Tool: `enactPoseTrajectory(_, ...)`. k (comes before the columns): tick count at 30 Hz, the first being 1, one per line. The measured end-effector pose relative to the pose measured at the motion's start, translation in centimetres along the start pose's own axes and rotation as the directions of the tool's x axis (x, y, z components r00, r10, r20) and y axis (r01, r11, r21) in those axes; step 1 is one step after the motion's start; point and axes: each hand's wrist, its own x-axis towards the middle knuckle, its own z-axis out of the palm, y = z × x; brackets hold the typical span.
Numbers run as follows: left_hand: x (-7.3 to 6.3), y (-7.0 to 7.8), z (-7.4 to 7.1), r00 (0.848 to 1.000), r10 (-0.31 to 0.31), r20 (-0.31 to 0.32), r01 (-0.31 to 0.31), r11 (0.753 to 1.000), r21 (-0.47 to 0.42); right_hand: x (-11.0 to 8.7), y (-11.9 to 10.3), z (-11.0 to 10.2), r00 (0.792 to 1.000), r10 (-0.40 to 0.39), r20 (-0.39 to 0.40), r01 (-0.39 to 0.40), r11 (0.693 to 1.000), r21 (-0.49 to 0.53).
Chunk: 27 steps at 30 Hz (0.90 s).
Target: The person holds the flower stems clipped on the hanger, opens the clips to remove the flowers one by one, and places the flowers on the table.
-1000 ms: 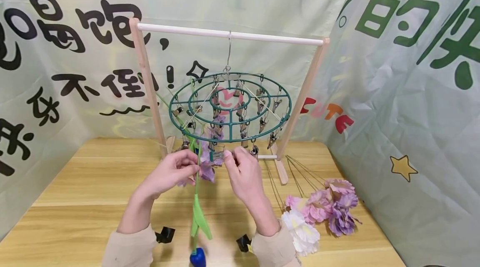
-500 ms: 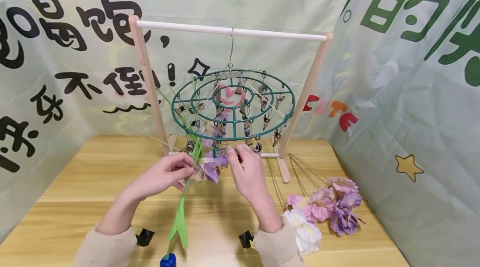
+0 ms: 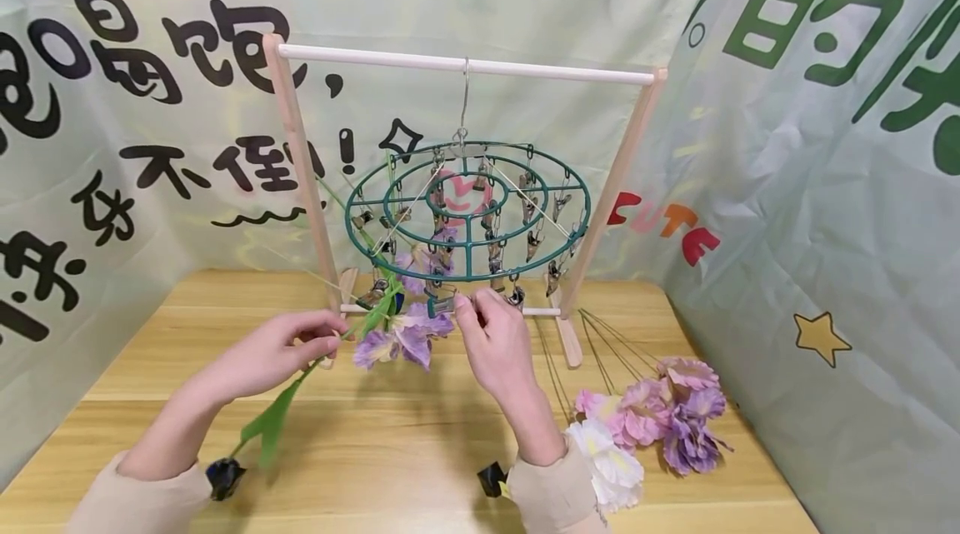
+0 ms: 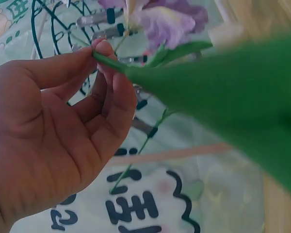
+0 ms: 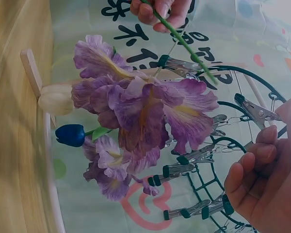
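Observation:
In the head view my left hand [image 3: 262,355] pinches the green stem of an artificial tulip between thumb and fingertips. The tulip's leaf [image 3: 273,426] slants down toward the wrist, with a dark bloom end by the sleeve. In the left wrist view that leaf [image 4: 223,92] is large and blurred. My right hand [image 3: 498,342] pinches a metal clip [image 5: 257,111] under the front rim of a round green clip hanger [image 3: 468,247]. The free stem end [image 5: 208,75] points toward the clips in the right wrist view. Purple irises [image 3: 408,338] hang below the hanger between my hands.
A wooden stand with a white top bar [image 3: 375,58] carries the hanger. Pink, purple and white artificial flowers [image 3: 641,409] lie on the table [image 3: 405,451] at right. Another blue tulip [image 5: 70,135] hangs among the irises. Printed cloth walls [image 3: 795,209] enclose the table.
My left hand has moved left and slightly down with the tulip, drawing it away from the right hand and tilting it. The right hand stays at the clip.

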Motion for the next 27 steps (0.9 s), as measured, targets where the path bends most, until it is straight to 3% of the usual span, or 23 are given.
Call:
enactPoseTrajectory(4, -1.1, -0.8, -0.9, 0.997, 0.005, -0.082, 0.002, 0.997, 0.077, 0.0, 0.0, 0.0, 1.000, -0.003, 0.000, 0.003, 1.000, 0.010)
enactPoseTrajectory(8, -2.3, -1.8, -1.6, 0.979, -0.023, -0.201, 0.044, 0.994, 0.101, 0.0, 0.0, -0.1, 1.000, -0.008, -0.003, 0.008, 1.000, 0.015)
enactPoseTrajectory(11, -3.2, -2.8, -2.3, 0.952, -0.044, -0.303, 0.062, 0.997, 0.051, 0.1, 0.0, -0.1, 1.000, -0.005, -0.004, 0.005, 1.000, 0.013)
enactPoseTrajectory(17, -3.6, -4.4, -4.5, 0.883, -0.104, -0.457, 0.036, 0.987, -0.154, 0.2, -0.1, -0.2, 1.000, -0.002, -0.001, 0.002, 1.000, 0.019)
enactPoseTrajectory(22, -2.9, -6.0, -6.5, 0.850, -0.208, -0.483, 0.085, 0.961, -0.265, 0.1, 0.0, -0.3, 1.000, 0.001, -0.002, -0.001, 1.000, 0.027)
enactPoseTrajectory(24, -2.4, -6.8, -7.0, 0.845, -0.243, -0.475, 0.126, 0.956, -0.265, 0.1, 0.0, -0.4, 1.000, 0.002, -0.002, -0.002, 1.000, 0.026)
enactPoseTrajectory(27, -1.5, -8.1, -7.3, 0.850, -0.279, -0.447, 0.193, 0.954, -0.228, 0.0, 0.1, -0.4, 1.000, 0.005, -0.002, -0.005, 1.000, 0.025)
